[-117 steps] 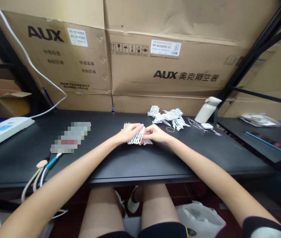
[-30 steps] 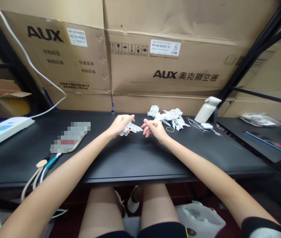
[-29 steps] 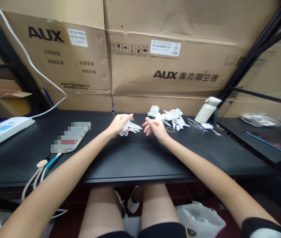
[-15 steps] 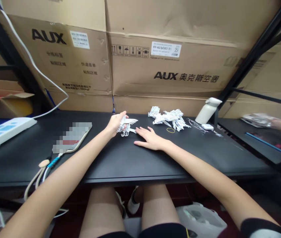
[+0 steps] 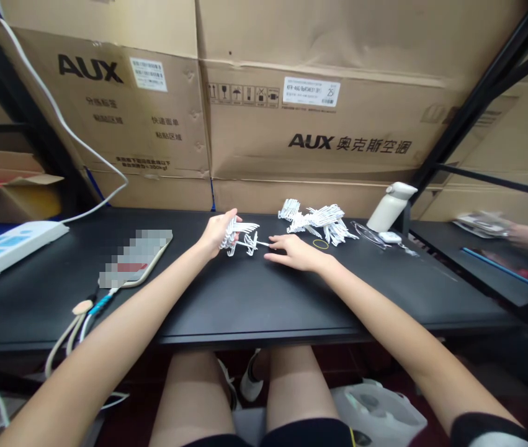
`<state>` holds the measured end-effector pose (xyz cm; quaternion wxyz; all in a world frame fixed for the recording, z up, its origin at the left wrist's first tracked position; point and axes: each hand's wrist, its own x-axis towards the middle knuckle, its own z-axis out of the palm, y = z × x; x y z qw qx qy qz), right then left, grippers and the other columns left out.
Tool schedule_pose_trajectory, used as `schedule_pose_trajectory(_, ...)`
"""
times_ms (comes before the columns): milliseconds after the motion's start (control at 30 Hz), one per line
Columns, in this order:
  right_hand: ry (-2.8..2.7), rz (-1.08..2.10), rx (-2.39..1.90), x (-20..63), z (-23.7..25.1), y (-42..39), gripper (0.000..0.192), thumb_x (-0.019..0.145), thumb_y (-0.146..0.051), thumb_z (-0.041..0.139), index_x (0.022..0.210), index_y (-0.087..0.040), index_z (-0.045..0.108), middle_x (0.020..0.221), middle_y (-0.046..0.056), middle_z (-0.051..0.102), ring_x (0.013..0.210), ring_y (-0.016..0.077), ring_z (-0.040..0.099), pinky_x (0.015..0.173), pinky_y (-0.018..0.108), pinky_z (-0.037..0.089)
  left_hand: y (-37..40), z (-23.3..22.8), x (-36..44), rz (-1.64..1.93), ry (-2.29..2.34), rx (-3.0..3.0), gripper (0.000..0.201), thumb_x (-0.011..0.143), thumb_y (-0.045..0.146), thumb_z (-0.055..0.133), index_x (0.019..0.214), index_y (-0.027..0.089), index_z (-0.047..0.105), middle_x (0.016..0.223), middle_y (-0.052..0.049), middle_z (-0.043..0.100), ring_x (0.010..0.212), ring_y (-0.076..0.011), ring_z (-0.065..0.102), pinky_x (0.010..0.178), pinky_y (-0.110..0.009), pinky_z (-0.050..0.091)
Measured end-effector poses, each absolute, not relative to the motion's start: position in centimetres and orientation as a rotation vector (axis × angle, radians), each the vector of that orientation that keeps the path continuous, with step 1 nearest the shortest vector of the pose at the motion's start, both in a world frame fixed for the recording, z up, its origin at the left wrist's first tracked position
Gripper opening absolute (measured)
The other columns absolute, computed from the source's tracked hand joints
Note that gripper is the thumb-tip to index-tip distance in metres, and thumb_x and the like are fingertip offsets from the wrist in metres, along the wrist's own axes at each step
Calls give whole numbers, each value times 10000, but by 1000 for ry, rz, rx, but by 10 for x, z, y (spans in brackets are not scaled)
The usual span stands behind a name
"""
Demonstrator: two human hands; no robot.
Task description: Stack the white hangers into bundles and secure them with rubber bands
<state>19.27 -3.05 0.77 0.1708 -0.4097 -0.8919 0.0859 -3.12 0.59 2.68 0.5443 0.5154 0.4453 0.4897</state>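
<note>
My left hand (image 5: 221,233) is closed around a bunch of small white plastic hooks (image 5: 244,227), whose thin bent ends stick out to the right. One white hook (image 5: 262,243) reaches from the bunch to the fingertips of my right hand (image 5: 294,252), which seem to hold its end; the exact grip is hard to make out. Farther back, to the right, lies a loose pile of similar white hooks (image 5: 322,218). A yellow rubber band (image 5: 321,244) rests on the black table (image 5: 240,298) just beyond my right hand.
A phone (image 5: 149,254) with a strap and a white power strip (image 5: 17,245) lie on the left. A cream bottle (image 5: 391,208) stands back right beside a small white case (image 5: 389,238) and cable. Cardboard (image 5: 254,143) walls the back. Another person's hand (image 5: 519,233) is at far right.
My right hand has moved slightly right, away from the left, and its fingers have drawn in. A white hook now stretches between the bunch and my right fingertips. My left hand stays put.
</note>
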Motion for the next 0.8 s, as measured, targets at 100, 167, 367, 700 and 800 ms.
schedule_pose_trajectory(100, -2482, 250, -1116, 192, 7, -30, 377, 882, -402, 528, 1010, -100, 714, 1223, 192, 608, 1125, 323, 583, 982, 430, 423, 5, 27, -31, 1154, 1066, 1229, 316, 809, 446, 567, 823, 131, 562, 406, 19, 509, 304, -111, 465, 336, -194, 350)
schedule_pose_trajectory(167, -2454, 267, -1061, 190, 5, -31, 332, 876, -376, 543, 1005, -123, 714, 1170, 168, 645, 1090, 313, 602, 956, 422, 440, 5, 27, -31, 1152, 1068, 1232, 321, 803, 453, 575, 823, 132, 563, 405, 21, 508, 304, -110, 464, 338, -193, 349)
schedule_pose_trajectory(367, -2417, 273, -965, 182, -6, -27, 229, 866, -226, 539, 1017, -151, 693, 1059, 121, 689, 1003, 245, 624, 900, 379, 460, 7, 24, -31, 1147, 1062, 1271, 337, 796, 464, 582, 816, 127, 574, 412, 8, 524, 309, -111, 464, 340, -198, 350)
schedule_pose_trajectory(700, -2243, 289, -1071, 180, -16, -16, 114, 780, -99, 553, 761, -133, 660, 777, 61, 640, 696, 153, 580, 690, 277, 461, 4, 21, -27, 1033, 1144, 1590, 324, 826, 463, 554, 822, 146, 621, 406, -6, 559, 321, -128, 498, 346, -195, 355)
schedule_pose_trajectory(800, -2177, 344, -1116, 183, -16, -16, 112, 759, -86, 546, 773, -141, 643, 718, 33, 628, 637, 137, 556, 649, 264, 447, 5, 19, -27, 1011, 1118, 1666, 336, 818, 480, 557, 819, 151, 623, 439, -15, 586, 338, -138, 524, 344, -197, 362)
